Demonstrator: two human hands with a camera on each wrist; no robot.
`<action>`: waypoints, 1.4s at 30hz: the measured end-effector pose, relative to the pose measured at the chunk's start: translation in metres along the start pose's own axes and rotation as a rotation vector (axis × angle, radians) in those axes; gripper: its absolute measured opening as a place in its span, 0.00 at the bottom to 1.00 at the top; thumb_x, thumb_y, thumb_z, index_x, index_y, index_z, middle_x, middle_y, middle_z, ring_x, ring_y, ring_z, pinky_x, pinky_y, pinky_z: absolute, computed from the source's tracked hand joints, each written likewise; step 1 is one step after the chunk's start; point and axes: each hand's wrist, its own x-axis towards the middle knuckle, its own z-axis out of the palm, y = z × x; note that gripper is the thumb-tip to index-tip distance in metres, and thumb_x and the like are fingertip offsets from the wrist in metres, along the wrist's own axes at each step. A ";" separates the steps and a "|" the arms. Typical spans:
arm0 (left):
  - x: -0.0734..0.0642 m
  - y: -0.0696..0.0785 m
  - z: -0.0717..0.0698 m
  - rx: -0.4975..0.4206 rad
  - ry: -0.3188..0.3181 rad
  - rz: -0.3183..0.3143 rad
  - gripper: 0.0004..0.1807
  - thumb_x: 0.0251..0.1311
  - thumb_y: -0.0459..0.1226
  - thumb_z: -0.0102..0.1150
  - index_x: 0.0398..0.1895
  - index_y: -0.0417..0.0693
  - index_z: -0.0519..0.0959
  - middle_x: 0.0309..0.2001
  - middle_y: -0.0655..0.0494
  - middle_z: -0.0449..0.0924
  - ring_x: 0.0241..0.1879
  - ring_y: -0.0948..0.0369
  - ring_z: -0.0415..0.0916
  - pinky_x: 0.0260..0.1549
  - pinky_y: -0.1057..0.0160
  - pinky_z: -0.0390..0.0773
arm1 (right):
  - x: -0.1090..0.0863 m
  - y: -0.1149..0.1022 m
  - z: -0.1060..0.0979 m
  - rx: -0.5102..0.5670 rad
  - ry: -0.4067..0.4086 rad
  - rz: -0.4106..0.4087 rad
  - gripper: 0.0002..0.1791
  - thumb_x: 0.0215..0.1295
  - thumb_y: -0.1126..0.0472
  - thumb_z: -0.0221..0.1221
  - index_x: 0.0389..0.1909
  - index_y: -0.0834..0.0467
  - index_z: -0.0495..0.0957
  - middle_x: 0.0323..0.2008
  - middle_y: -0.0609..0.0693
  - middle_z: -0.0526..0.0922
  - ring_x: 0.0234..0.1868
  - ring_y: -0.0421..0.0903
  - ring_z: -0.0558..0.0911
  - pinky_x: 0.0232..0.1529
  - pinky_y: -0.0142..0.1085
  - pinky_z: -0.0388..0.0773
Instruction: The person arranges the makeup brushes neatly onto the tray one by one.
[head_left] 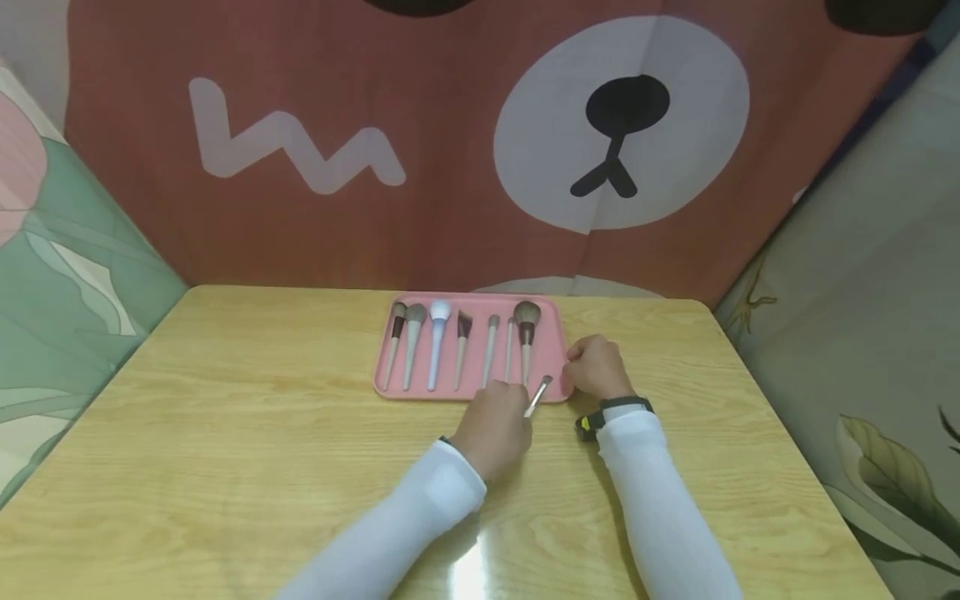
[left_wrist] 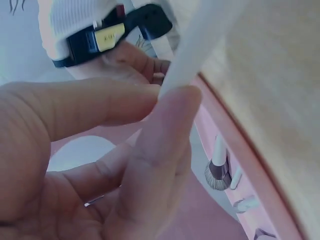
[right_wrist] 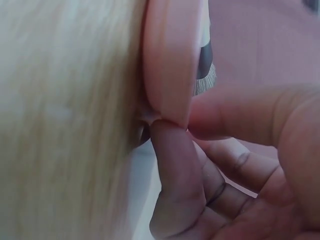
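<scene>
My left hand [head_left: 495, 429] pinches a small makeup brush [head_left: 537, 397] between thumb and forefinger, over the near edge of a pink tray [head_left: 551, 350]. The brush's bristle end slants up toward the back right in the head view; its pale handle [left_wrist: 186, 52] fills the gap between the fingertips in the left wrist view. At the tray's right side, my right hand [head_left: 597, 367] grips the rim [right_wrist: 172, 55], thumb on the upper face and forefinger against the outer edge. A large fluffy brush [head_left: 527, 325] is the rightmost of those lying in the tray.
Several more makeup brushes, among them a pale blue one [head_left: 437, 333] and an angled one [head_left: 462, 337], lie side by side in the tray. The wooden table [head_left: 262, 417] ends at a brown cloth backdrop [head_left: 450, 233] just behind the tray.
</scene>
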 end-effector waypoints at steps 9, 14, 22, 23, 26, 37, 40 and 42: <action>0.054 0.010 -0.007 -0.090 -0.012 -0.103 0.14 0.56 0.26 0.67 0.18 0.46 0.75 0.19 0.55 0.76 0.19 0.61 0.73 0.18 0.69 0.74 | 0.001 0.000 0.001 0.005 0.018 -0.012 0.16 0.56 0.71 0.62 0.46 0.69 0.86 0.43 0.66 0.89 0.38 0.52 0.83 0.38 0.37 0.82; 0.085 0.011 -0.002 -0.073 0.012 -0.171 0.11 0.56 0.29 0.69 0.21 0.45 0.77 0.28 0.50 0.80 0.26 0.56 0.79 0.25 0.64 0.81 | 0.002 0.003 0.001 -0.010 0.029 -0.035 0.15 0.57 0.71 0.61 0.45 0.69 0.86 0.43 0.65 0.89 0.38 0.53 0.83 0.42 0.41 0.83; 0.120 0.018 0.012 0.034 0.039 -0.219 0.21 0.65 0.36 0.68 0.57 0.34 0.79 0.59 0.40 0.79 0.56 0.44 0.83 0.57 0.52 0.86 | 0.003 0.006 -0.001 0.011 0.039 -0.021 0.16 0.56 0.71 0.61 0.46 0.69 0.85 0.45 0.66 0.89 0.39 0.54 0.83 0.43 0.42 0.83; 0.124 0.019 0.013 0.053 0.031 -0.219 0.21 0.67 0.37 0.67 0.58 0.34 0.79 0.61 0.39 0.78 0.58 0.43 0.83 0.58 0.52 0.86 | 0.003 0.006 -0.001 0.013 0.041 -0.023 0.15 0.56 0.71 0.61 0.45 0.69 0.86 0.45 0.66 0.89 0.39 0.54 0.83 0.43 0.43 0.84; 0.132 0.019 0.016 0.114 -0.008 -0.212 0.16 0.68 0.37 0.65 0.55 0.38 0.84 0.62 0.39 0.80 0.59 0.44 0.83 0.57 0.53 0.86 | 0.003 0.003 0.001 0.012 0.042 -0.028 0.14 0.56 0.71 0.61 0.44 0.68 0.86 0.43 0.65 0.89 0.39 0.54 0.83 0.42 0.42 0.83; 0.146 0.024 0.031 0.343 -0.008 -0.202 0.15 0.67 0.45 0.65 0.46 0.43 0.88 0.50 0.49 0.91 0.49 0.54 0.89 0.51 0.60 0.87 | 0.001 -0.003 0.003 0.007 0.051 -0.027 0.01 0.51 0.69 0.67 0.26 0.62 0.84 0.28 0.57 0.87 0.30 0.50 0.80 0.29 0.34 0.75; 0.149 0.026 0.037 0.337 -0.009 -0.217 0.12 0.67 0.41 0.64 0.45 0.43 0.88 0.49 0.49 0.91 0.47 0.55 0.89 0.48 0.61 0.88 | 0.000 -0.002 0.000 0.003 0.053 -0.026 0.03 0.52 0.69 0.67 0.29 0.63 0.86 0.30 0.58 0.88 0.31 0.51 0.80 0.30 0.35 0.76; 0.150 0.028 0.041 0.273 -0.004 -0.237 0.10 0.66 0.38 0.65 0.45 0.42 0.88 0.48 0.47 0.91 0.46 0.54 0.90 0.42 0.61 0.90 | -0.001 -0.001 -0.001 0.003 0.054 -0.020 0.04 0.52 0.70 0.67 0.31 0.64 0.87 0.32 0.59 0.88 0.32 0.51 0.81 0.31 0.35 0.76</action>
